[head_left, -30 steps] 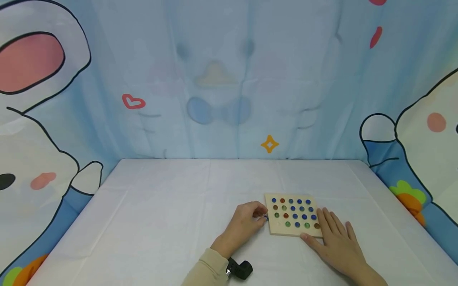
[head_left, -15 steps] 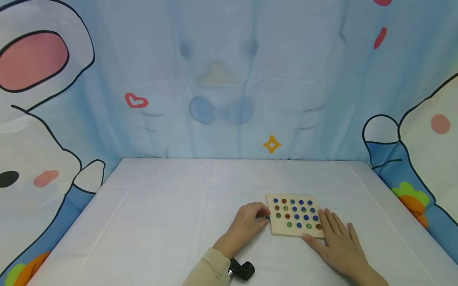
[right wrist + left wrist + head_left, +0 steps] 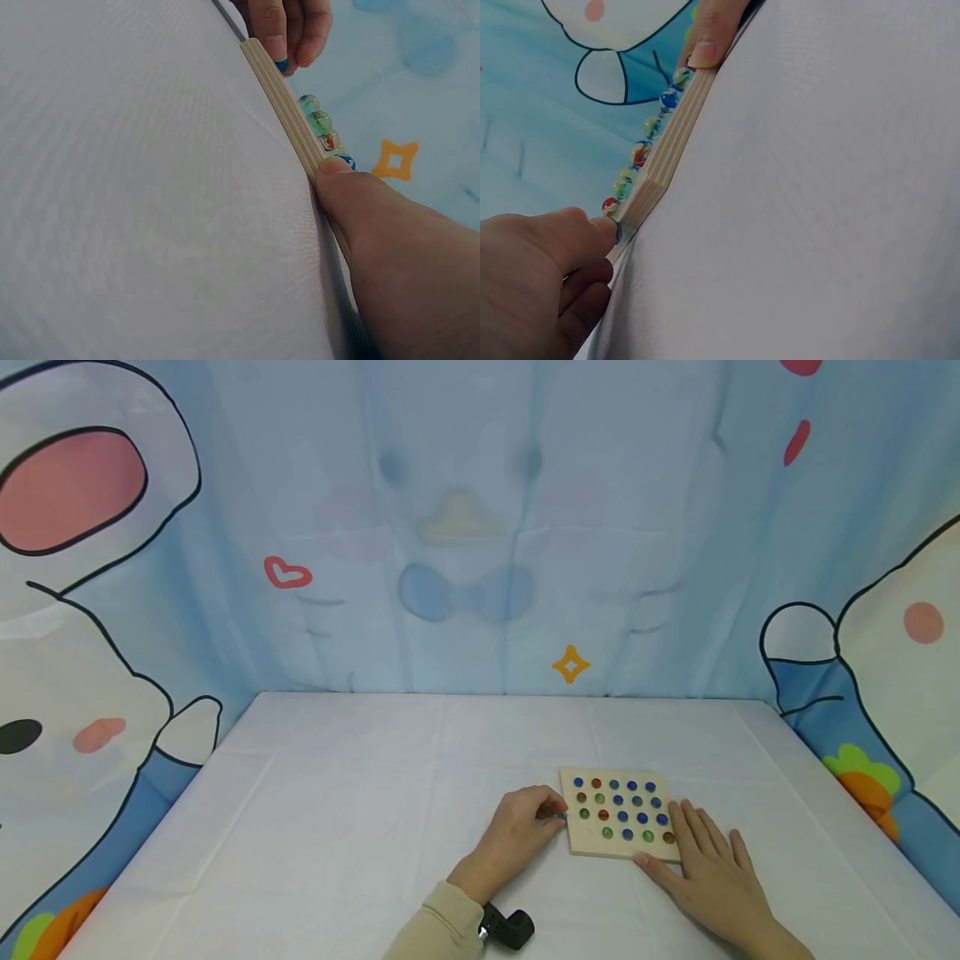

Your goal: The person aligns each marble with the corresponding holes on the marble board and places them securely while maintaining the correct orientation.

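Note:
A pale wooden marble board (image 3: 588, 846) lies flat on the table, with rows of blue, green and red-brown glass marbles in its holes. The front-left spot holds no marble. At the board's left edge my left hand (image 3: 513, 829) pinches a blue marble (image 3: 282, 66) between thumb and fingertips; the fingers cover most of it. My right hand (image 3: 708, 872) rests with straight fingers along the right edge, its thumb at the front-right corner. In the left wrist view, the right thumb (image 3: 705, 52) touches the board's edge, and marbles (image 3: 641, 154) stand up above the wood.
A white cloth (image 3: 337, 827) covers the table. Behind it hangs a blue curtain (image 3: 465, 635) printed with cartoon figures. A black wrist camera (image 3: 510, 928) sits on the left wrist, by the beige sleeve (image 3: 442, 922).
The whole head view shifts slightly to the right. Both hands keep their places at the board, and the blue marble stays between the left fingertips.

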### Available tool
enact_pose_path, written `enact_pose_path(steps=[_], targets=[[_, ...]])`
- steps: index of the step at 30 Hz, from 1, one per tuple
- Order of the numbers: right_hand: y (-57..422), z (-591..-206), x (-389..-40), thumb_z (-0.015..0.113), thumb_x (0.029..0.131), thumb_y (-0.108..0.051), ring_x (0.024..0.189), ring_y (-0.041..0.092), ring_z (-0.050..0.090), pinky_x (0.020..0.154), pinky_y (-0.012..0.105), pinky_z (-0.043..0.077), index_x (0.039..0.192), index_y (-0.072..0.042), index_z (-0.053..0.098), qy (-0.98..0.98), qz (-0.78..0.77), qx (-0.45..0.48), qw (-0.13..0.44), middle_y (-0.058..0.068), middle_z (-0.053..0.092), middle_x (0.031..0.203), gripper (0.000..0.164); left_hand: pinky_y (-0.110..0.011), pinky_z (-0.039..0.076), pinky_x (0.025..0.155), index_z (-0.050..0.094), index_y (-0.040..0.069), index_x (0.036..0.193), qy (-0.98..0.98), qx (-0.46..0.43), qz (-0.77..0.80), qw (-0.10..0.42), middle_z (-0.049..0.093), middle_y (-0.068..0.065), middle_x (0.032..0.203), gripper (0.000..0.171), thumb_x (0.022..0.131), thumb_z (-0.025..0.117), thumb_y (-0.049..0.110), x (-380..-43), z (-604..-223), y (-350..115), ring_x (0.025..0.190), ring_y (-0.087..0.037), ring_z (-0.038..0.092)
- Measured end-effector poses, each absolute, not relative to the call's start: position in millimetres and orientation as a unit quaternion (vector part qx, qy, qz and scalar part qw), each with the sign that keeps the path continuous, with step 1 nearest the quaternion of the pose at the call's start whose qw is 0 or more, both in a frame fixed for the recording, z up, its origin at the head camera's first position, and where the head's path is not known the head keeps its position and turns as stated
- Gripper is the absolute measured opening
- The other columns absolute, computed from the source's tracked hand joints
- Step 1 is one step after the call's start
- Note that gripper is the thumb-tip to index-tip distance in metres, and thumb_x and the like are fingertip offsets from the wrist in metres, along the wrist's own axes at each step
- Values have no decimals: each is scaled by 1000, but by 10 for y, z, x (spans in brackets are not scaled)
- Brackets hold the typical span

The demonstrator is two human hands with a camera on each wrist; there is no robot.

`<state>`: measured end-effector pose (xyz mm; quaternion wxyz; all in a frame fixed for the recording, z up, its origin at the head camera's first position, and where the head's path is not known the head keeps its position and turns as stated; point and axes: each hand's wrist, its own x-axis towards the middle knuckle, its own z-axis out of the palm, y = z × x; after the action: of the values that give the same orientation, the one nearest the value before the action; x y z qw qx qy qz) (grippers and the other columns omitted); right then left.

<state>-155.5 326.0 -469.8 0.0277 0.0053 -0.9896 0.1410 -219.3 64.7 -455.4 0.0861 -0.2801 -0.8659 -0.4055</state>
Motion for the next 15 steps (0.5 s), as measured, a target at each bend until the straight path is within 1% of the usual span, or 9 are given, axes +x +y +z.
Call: enact_pose_path(steps=[9,15], targets=[[3236,-4692,-1558,45,89,-76,142,57,12,111,75,-5,154,8,14,-990,142,-1,21,36,15,157,111,-11,50,78,69,14,100,-855,-284,-424,84,71,5,95,11,89,73,11,-2180,-4528,668,86,2,61],[3245,-4676,-1559,45,89,-76,142,57,12,111,75,-5,154,7,12,-989,145,0,19,36,14,158,111,-11,51,77,70,13,100,-846,-295,-439,68,71,4,95,12,89,72,10,-2140,-4497,722,85,2,61]])
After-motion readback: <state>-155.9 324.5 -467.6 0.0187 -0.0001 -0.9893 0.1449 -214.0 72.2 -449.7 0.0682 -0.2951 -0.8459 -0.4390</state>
